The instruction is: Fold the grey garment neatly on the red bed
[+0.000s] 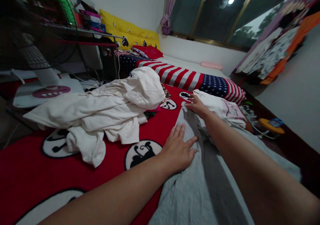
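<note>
We could not tell what the small blue thing [276, 122] on the orange stool [267, 125] was, and the grey garment [186, 188] ran off the picture's bottom edge.

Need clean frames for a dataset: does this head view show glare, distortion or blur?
Head view: a lamp's reflection glares in the dark window; wide-angle distortion bends the red bedspread; the left hand and right hand look fairly sharp; the fan is dim.
</note>
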Motion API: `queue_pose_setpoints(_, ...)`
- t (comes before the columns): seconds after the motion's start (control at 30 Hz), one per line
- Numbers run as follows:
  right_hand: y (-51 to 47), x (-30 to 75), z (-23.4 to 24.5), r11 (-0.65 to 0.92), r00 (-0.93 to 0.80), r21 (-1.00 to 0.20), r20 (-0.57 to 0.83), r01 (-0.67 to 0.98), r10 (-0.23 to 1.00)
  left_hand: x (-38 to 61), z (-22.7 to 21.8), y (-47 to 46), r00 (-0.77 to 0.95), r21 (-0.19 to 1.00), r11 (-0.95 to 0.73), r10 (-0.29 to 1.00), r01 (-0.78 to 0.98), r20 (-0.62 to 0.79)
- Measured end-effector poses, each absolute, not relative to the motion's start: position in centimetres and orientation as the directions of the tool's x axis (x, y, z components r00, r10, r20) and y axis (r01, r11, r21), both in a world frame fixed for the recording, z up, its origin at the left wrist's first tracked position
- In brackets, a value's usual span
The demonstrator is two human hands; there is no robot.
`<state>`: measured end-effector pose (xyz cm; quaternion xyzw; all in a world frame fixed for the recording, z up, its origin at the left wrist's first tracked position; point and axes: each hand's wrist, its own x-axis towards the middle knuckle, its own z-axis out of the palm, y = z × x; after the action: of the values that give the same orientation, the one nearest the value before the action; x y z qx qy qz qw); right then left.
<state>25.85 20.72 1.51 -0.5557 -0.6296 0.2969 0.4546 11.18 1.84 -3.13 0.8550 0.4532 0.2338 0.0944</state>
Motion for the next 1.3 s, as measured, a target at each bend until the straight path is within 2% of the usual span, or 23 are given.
queue_pose_setpoints(0.13, 19.4, 26.6, 1.5, 0.175, 0.025, -0.91, 0.198, 0.377, 0.98, 11.1, -3.0, 1.9, 0.499, 0.366, -0.583, 0.812, 0.725, 0.303)
queue_pose_setpoints(0.23, 17.8, 29.4, 2.5, 0.221, 0.028, -0.869, 0.26, 0.442, 0.965, 11.0, -2.9, 1.9, 0.508, 0.354, -0.588, 0.808, 0.728, 0.297)
queue_pose_setpoints(0.3, 15.8, 32.0, 3.1, 0.25, 0.068, -0.774, 0.353, 0.582, 0.933, 11.0, -2.8, 1.9, 0.506, 0.351, -0.585, 0.81, 0.731, 0.296)
queue_pose_setpoints(0.4, 11.4, 35.8, 3.1, 0.215, 0.139, -0.585, 0.5, 0.782, 0.855, 11.0, -2.8, 2.0, 0.507, 0.343, -0.584, 0.811, 0.735, 0.293)
queue_pose_setpoints(0.47, 8.2, 37.7, 2.6, 0.179, 0.129, -0.49, 0.531, 0.853, 0.838, 11.0, -2.9, 2.0, 0.505, 0.336, -0.582, 0.812, 0.74, 0.294)
queue_pose_setpoints(0.57, 4.6, 39.2, 1.5, 0.037, 0.137, -0.394, 0.404, 0.918, 0.904, 11.1, -3.0, 2.0, 0.498, 0.321, -0.577, 0.814, 0.751, 0.297)
queue_pose_setpoints(0.63, 3.6, 39.3, 0.8, -0.122, 0.234, -0.358, 0.288, 0.926, 0.929, 11.2, -3.0, 2.0, 0.499, 0.312, -0.576, 0.814, 0.755, 0.296)
queue_pose_setpoints(0.7, 3.5, 38.8, 0.3, -0.237, 0.334, -0.367, 0.227, 0.9, 0.915, 11.2, -3.0, 1.9, 0.502, 0.304, -0.578, 0.813, 0.757, 0.297)
queue_pose_setpoints(0.77, 4.1, 37.8, -0.1, -0.271, 0.374, -0.387, 0.222, 0.881, 0.901, 11.2, -2.9, 1.9, 0.504, 0.298, -0.579, 0.812, 0.759, 0.293)
queue_pose_setpoints(0.97, 5.7, 36.1, 0.1, -0.011, 0.148, -0.327, 0.398, 0.945, 0.905, 11.1, -2.8, 2.0, 0.513, 0.306, -0.573, 0.819, 0.761, 0.257)
queue_pose_setpoints(1.07, 6.0, 37.6, 0.2, -0.004, 0.156, -0.301, 0.484, 0.954, 0.861, 11.0, -2.7, 2.1, 0.521, 0.309, -0.575, 0.818, 0.758, 0.245)
queue_pose_setpoints(1.2, 4.5, 39.0, 0.3, -0.029, 0.167, -0.293, 0.458, 0.956, 0.873, 10.8, -2.5, 2.2, 0.524, 0.307, -0.573, 0.82, 0.76, 0.232)
queue_pose_setpoints(1.3, 1.1, 37.4, 1.0, 0.067, 0.108, -0.33, 0.484, 0.941, 0.869, 10.7, -2.5, 2.3, 0.539, 0.306, -0.582, 0.813, 0.753, 0.22)
